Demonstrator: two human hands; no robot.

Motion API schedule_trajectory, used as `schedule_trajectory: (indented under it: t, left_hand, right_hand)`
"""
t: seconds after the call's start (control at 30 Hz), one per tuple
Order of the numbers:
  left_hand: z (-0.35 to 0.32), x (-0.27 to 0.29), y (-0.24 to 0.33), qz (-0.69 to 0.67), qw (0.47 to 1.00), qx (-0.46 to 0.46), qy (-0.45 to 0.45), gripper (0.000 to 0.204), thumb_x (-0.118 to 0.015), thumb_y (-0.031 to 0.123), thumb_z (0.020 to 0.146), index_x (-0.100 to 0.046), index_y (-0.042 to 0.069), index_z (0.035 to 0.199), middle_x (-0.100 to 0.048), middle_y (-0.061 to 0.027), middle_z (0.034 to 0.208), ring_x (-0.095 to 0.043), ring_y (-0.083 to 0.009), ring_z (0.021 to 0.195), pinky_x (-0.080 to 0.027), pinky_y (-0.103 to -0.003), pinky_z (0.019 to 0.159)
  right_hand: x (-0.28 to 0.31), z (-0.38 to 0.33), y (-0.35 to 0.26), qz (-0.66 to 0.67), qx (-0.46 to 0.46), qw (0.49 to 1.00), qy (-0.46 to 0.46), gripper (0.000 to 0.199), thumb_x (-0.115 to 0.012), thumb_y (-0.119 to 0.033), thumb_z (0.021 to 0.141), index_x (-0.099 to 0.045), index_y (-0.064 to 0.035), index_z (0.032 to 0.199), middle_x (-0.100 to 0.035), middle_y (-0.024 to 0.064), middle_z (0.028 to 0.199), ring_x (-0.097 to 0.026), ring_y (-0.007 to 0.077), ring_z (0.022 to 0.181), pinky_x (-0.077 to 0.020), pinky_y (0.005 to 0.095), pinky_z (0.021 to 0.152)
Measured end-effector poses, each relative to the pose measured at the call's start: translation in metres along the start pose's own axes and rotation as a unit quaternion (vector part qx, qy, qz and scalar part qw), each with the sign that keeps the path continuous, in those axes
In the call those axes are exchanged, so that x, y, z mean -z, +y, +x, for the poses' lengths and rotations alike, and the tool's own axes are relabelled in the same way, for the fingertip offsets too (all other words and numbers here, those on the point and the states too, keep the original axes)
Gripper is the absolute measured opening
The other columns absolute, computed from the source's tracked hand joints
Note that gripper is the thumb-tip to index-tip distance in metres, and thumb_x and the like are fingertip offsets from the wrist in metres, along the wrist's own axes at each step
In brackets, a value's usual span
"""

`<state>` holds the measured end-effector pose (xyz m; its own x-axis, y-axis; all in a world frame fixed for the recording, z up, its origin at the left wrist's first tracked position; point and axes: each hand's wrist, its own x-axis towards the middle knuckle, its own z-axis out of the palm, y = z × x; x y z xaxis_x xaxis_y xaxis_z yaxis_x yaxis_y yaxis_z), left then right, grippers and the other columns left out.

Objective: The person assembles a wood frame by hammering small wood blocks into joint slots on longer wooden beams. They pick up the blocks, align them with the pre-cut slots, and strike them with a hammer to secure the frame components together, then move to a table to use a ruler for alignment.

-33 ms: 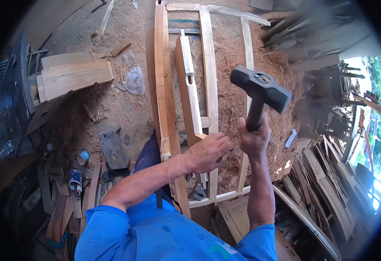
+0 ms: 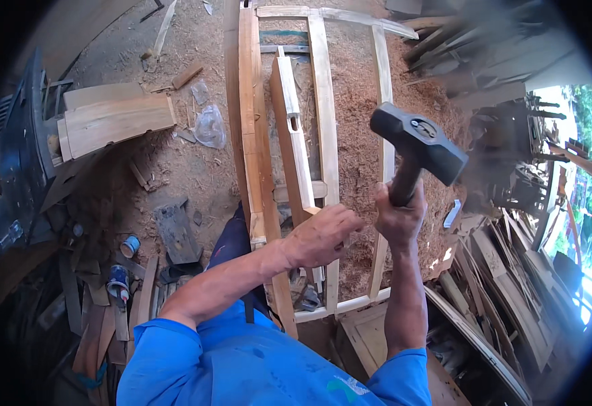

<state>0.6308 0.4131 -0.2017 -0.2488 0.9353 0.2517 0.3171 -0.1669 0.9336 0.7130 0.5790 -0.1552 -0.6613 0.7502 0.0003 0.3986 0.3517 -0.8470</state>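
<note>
My right hand [image 2: 401, 218] grips the dark handle of a hammer [image 2: 419, 140], its heavy grey metal head raised toward the view. Over the near end of a pale wooden rail [image 2: 296, 152] is my left hand [image 2: 324, 237], fingers curled together; what they hold, if anything, is hidden. The rail has an oval slot in its face and a narrowed far end. It lies within a larger wooden frame [image 2: 322, 115] made of long pale bars and cross pieces. A thick brown beam [image 2: 251, 128] runs along the frame's left side.
Wood shavings [image 2: 357, 135] cover the ground under the frame. At left stand a wooden piece [image 2: 117, 122], a clear plastic bag [image 2: 209, 127] and cans [image 2: 117, 277]. Scrap boards [image 2: 506, 284] are stacked at right, with more offcuts [image 2: 103, 325] at lower left.
The hammer has shifted a little to the right, its head looking slightly larger, and my right hand has moved with it. My left hand and the rail have hardly moved.
</note>
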Motion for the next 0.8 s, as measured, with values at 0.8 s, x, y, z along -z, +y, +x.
schedule_trajectory:
  t: [0.8]
  left_hand:
    - [0.001, 0.035, -0.049, 0.148, 0.951, -0.002, -0.271, 0.112, -0.094, 0.042, 0.060, -0.035, 0.009, 0.149, -0.050, -0.0156, 0.143, -0.049, -0.0326, 0.134, -0.039, -0.045, 0.114]
  right_hand:
    - [0.010, -0.385, 0.073, 0.066, -0.430, 0.894, 0.106, 0.036, -0.062, -0.030, 0.098, -0.056, -0.0029, 0.121, -0.067, 0.0120, 0.077, -0.070, 0.0246, 0.069, -0.0541, 0.0384, 0.062]
